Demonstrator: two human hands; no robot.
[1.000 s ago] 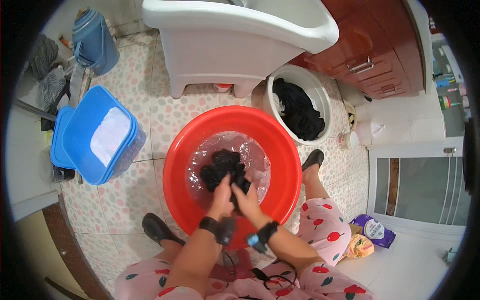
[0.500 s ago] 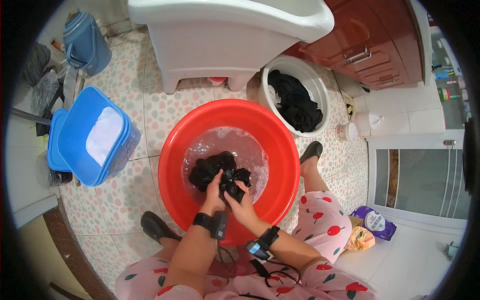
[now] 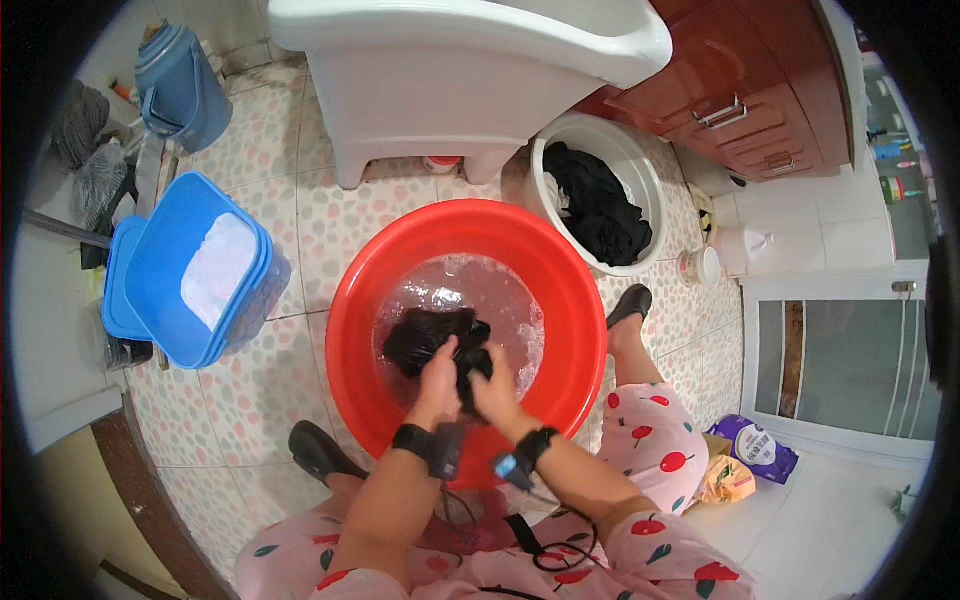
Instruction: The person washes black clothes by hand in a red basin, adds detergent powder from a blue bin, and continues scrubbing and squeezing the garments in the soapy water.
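Observation:
A wet black garment (image 3: 430, 338) lies partly in the sudsy water of a large red basin (image 3: 350, 300). My left hand (image 3: 437, 383) grips a fold of it from the left side. Facing it, my right hand (image 3: 494, 384) is closed on the same cloth, slightly blurred by motion. The bunched part between both hands is lifted above the water, and the rest trails off to the left. What kind of garment it is cannot be made out. Both wrists carry black straps with small devices.
A white tub (image 3: 655, 190) with black clothes stands beyond the basin at right. At left is a blue bin (image 3: 150, 285) holding something white, with a blue thermos-like jug (image 3: 180, 90) behind. A white sink pedestal (image 3: 440, 100) stands ahead, and red cabinets (image 3: 740, 80) at far right.
My hands have drawn closer together around the black cloth, and the right one has turned and blurred. The whole view has shifted slightly.

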